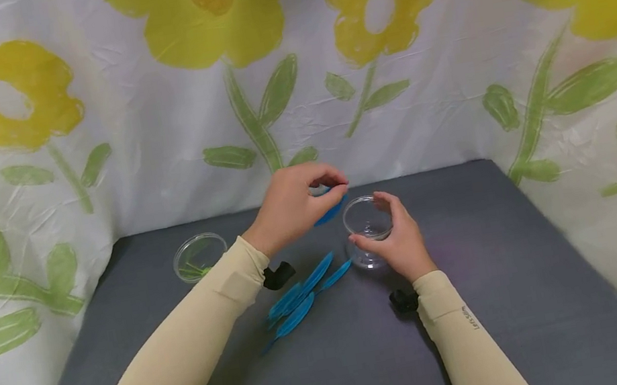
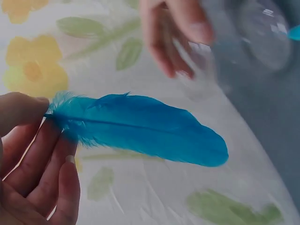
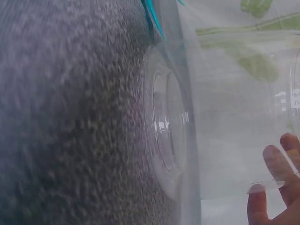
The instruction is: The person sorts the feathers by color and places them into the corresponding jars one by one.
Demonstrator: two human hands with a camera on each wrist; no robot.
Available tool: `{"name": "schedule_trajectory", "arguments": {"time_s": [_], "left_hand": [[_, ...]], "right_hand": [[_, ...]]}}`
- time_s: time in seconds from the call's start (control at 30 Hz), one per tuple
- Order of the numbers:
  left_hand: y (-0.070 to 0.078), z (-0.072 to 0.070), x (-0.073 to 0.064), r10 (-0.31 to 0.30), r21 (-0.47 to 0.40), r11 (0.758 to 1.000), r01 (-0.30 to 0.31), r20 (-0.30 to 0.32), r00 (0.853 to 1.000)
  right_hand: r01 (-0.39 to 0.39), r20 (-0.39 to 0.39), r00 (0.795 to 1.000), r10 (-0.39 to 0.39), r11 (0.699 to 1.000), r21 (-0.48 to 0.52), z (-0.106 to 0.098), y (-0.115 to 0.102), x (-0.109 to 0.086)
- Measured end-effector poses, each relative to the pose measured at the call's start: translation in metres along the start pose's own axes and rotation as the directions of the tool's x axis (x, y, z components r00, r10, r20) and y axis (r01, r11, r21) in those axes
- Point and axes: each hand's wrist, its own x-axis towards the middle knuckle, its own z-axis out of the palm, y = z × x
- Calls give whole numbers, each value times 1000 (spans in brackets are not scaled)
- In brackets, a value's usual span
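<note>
We see a white cloth backdrop (image 1: 144, 124) with yellow flowers behind a dark grey tabletop (image 1: 517, 266); over the tabletop reach a person's two arms in cream sleeves (image 1: 172, 351); the right hand (image 1: 401, 241) has its grip clamped round a tall clear container (image 1: 366, 218), thumb and fingers curled about its upper part; we cannot tell whether its base rests fully on the tabletop; the left hand (image 1: 289, 208), raised just beside that container's rim, has its grip pinched on the quill end of a blue feather (image 2: 145, 129); a second clear container (image 1: 179, 255) stands at the left, partly hidden by a sleeve; several loose blue feathers (image 1: 315, 275) lie grouped between the two containers; smallest are the thin green pieces (image 1: 193, 271) inside the second container; we judge the green pieces already placed and the blue work at an early stage: one feather is up off the tabletop, we make out none inside the tall container, and the loose group is left
</note>
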Motion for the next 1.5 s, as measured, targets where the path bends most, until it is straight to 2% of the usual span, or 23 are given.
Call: {"name": "schedule_trajectory", "arguments": {"time_s": [0.27,0.63,0.87,1.0,1.23,1.5], "left_hand": [[17,15,27,-22,-95,995,20,-19,1000],[22,36,38,-37,-146,989,36,0,999],[15,48,38,-49,-171,984,52,24,999],[10,54,35,-73,-171,982,81,53,996],[0,61,27,-94,-135,985,106,93,991],[-16,68,17,-132,-98,985,143,116,984]], "right_hand": [[-11,-4,1000,11,1000,23,6,1,-2],[-12,-5,1000,12,1000,25,1,2,-1],[-4,-11,1000,4,1000,15,0,3,1],[-4,1,1000,4,1000,19,3,6,0],[-6,-5,1000,7,999,39,7,5,-2],[-20,-9,1000,20,1000,19,5,4,-1]]}}
